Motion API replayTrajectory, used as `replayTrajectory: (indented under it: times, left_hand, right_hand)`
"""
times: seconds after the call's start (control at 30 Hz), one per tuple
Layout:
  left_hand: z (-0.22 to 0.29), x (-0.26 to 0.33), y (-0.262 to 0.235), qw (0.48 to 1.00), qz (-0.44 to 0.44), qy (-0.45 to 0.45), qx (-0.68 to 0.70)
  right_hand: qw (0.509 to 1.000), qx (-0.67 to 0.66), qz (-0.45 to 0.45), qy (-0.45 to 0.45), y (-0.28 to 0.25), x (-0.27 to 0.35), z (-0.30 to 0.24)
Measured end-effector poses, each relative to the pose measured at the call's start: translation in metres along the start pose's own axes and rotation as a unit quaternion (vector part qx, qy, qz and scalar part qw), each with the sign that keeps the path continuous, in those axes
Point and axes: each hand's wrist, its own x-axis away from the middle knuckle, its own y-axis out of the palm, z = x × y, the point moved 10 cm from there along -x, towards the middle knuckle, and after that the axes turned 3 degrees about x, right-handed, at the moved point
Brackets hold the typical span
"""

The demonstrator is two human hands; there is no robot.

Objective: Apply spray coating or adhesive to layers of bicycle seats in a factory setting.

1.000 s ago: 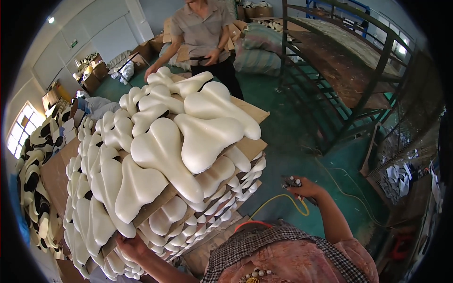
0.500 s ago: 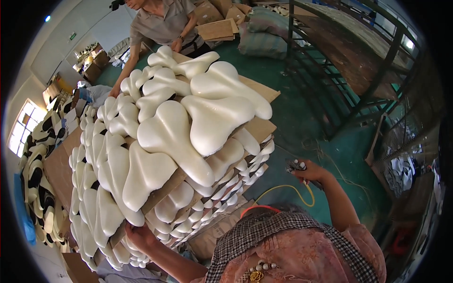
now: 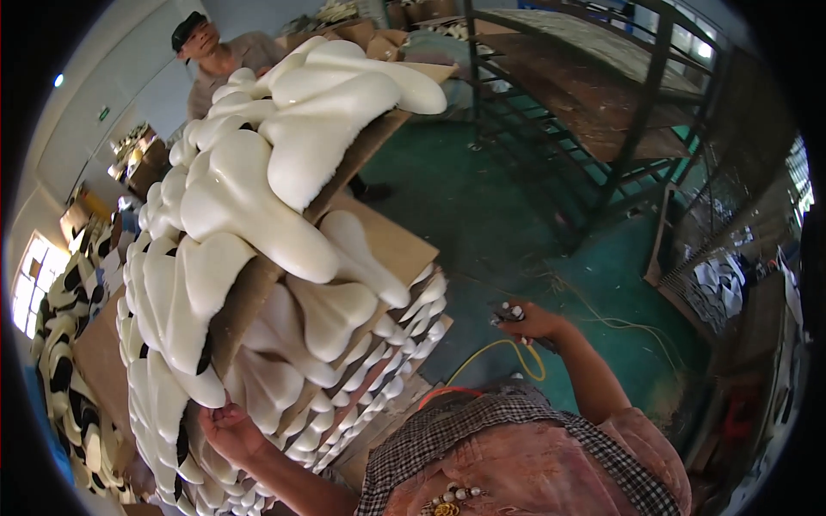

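Observation:
Cream-white moulded foam bicycle saddles [image 3: 249, 202] lie in layers on a tall stack, with cardboard sheets between them. The topmost cardboard sheet [image 3: 245, 314] is tilted up and stands apart from the layer beneath along its near right side. My left hand [image 3: 234, 433] is closed at the sheet's near corner, beside a saddle nose; the saddles partly hide the grip. Out to the right, my right hand [image 3: 538, 322] is wrapped round a metal spray gun [image 3: 509, 313]. A yellow hose [image 3: 482, 347] runs from it.
A co-worker [image 3: 219, 64] in a cap stands behind the stack, hands mostly hidden by the saddles. A dark metal rack [image 3: 637, 129] with board shelves stands at the far right. More saddles [image 3: 64, 344] are piled at left. A thin cord [image 3: 602, 318] trails over the green floor.
The top cardboard sheet with its saddles has risen and tilted, opening a gap above the lower layer. My left hand has shifted slightly left. The co-worker's head now shows.

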Motion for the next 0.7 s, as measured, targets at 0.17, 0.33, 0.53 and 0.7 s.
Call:
replayTrajectory:
  times: [0.17, 0.33, 0.53, 0.7]
  left_hand:
    - [-0.044, 0.028, 0.107, 1.000, 0.008, 0.008, -0.019]
    - [-0.117, 0.069, 0.265, 0.992, -0.079, -0.023, 0.096]
    - [-0.210, 0.101, 0.451, 0.944, -0.248, -0.123, 0.182]
    - [-0.309, 0.151, 0.617, 0.934, -0.268, -0.158, 0.174]
  right_hand:
    - [0.999, -0.028, 0.020, -0.009, -0.048, 0.014, 0.057]
    - [0.994, -0.088, 0.066, 0.001, -0.122, 0.031, 0.143]
    - [0.976, -0.179, 0.114, 0.044, -0.234, 0.068, 0.226]
    - [0.936, -0.268, 0.218, 0.065, -0.321, 0.104, 0.305]
